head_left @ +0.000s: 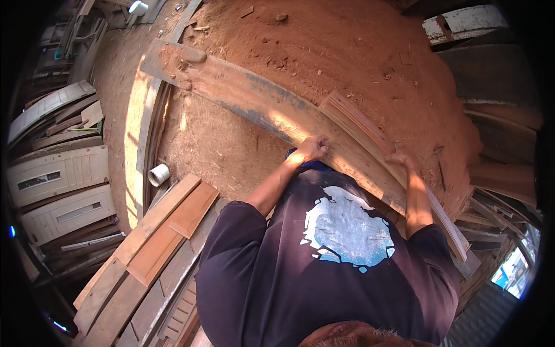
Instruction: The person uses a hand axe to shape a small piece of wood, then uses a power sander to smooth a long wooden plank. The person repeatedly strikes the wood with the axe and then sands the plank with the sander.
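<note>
Ground [358, 52] of red-brown earth, dusty and uneven, spread across the far side. Long, wide plank [243, 92] running from far left to near right, dirty, patched with sunlight. Stack of wooden boards [139, 254] at near left; pale door panels [58, 173] farther left. Dark shirt [289, 272] with a blue-and-white print, at near centre. Grooved timber [363, 120], reddish and narrow, lying lengthwise along the right side of the plank; support beneath impossible to judge. Right hand [400, 156] bent over the timber's edge, apparently gripping it. Left hand [313, 148] on or just above the plank, fingers bunched; whether closed around something small, cannot tell. White container [158, 174], apparently tipped over, at left beyond the stack, well apart from both hands. Possible trouble: timber sliding or tipping off the plank's right side, through an uneven push or steadying from just one hand; splinters too, from bare fingers on raw wood.
</note>
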The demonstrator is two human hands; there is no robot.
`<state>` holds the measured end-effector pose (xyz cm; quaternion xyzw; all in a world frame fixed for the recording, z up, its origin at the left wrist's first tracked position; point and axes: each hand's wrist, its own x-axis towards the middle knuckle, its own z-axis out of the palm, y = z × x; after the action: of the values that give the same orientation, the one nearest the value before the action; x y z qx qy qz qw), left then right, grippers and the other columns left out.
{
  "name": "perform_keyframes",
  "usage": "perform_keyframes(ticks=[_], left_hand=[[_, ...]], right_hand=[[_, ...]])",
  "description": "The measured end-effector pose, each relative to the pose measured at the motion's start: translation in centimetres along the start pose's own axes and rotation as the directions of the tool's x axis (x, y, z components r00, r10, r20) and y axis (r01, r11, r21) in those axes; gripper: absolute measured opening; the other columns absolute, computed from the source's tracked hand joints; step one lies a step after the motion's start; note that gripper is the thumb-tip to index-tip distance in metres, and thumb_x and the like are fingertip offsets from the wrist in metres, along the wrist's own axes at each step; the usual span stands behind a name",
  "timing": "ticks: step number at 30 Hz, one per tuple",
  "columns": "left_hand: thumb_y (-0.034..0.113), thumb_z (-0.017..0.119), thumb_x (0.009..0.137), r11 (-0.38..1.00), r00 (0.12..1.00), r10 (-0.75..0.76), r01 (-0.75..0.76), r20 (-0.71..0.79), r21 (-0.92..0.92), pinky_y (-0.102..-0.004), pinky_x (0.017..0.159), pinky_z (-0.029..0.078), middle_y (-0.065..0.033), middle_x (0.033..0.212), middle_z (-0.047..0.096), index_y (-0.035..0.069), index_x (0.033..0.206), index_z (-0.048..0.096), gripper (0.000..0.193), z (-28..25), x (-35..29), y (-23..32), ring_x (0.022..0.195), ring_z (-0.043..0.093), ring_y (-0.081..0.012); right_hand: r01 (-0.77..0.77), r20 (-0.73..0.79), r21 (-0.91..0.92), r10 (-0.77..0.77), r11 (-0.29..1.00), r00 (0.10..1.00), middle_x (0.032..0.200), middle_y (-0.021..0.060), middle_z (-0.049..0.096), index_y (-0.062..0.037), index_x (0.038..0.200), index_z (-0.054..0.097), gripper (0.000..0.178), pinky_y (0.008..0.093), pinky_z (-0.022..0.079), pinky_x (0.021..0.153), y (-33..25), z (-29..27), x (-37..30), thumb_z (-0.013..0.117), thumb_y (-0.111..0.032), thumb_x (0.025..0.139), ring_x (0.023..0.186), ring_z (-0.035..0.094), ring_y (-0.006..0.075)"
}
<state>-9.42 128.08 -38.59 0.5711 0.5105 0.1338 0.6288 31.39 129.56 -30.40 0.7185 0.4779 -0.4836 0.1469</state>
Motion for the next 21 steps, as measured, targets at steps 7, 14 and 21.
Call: perform_keyframes(ticks=[7, 14, 21], left_hand=[[0.027, 0.081, 0.082, 0.950, 0.972, 0.030, 0.045, -0.233, 0.310, -0.0487, 0.108, 0.045, -0.0294, 0.134, 0.060, -0.002, 0.147, 0.047, 0.079, -3.2, 2.2, 4.3, 0.128, 0.056, -0.0436], [0.043, 0.090, 0.076, 0.972, 0.961, 0.182, -0.144, -0.209, 0.184, -0.0475, 0.114, 0.042, -0.0316, 0.147, 0.049, -0.005, 0.155, 0.032, 0.109, -6.9, 10.0, 7.2, 0.138, 0.049, -0.0437], [0.040, 0.092, 0.075, 0.983, 0.998, -0.051, 0.046, 0.022, 0.176, -0.0433, 0.112, 0.046, -0.0322, 0.146, 0.052, -0.006, 0.156, 0.031, 0.111, -7.6, 10.3, 11.9, 0.137, 0.052, -0.0392]], right_hand=[[-0.011, -0.026, -0.053, 0.010, 0.999, 1.000, 0.117, 0.0217, 0.072, 0.0020, 0.125, 0.067, 0.073, 0.0409, 0.053, 0.094, 1.1, 0.1, 1.0, 0.083, -0.027, 0.061, 0.111, 0.069, 0.0314], [0.034, -0.027, 0.035, -0.033, 0.999, 0.999, 0.117, 0.0225, 0.071, 0.0025, 0.124, 0.067, 0.073, 0.0421, 0.053, 0.092, 1.2, 0.0, 0.5, 0.082, -0.029, 0.060, 0.110, 0.068, 0.0329], [0.149, -0.088, 0.104, -0.140, 0.983, 0.986, 0.112, 0.0238, 0.071, 0.0050, 0.121, 0.065, 0.074, 0.0442, 0.052, 0.089, 4.1, 1.5, 1.6, 0.078, -0.034, 0.060, 0.104, 0.067, 0.0346]])
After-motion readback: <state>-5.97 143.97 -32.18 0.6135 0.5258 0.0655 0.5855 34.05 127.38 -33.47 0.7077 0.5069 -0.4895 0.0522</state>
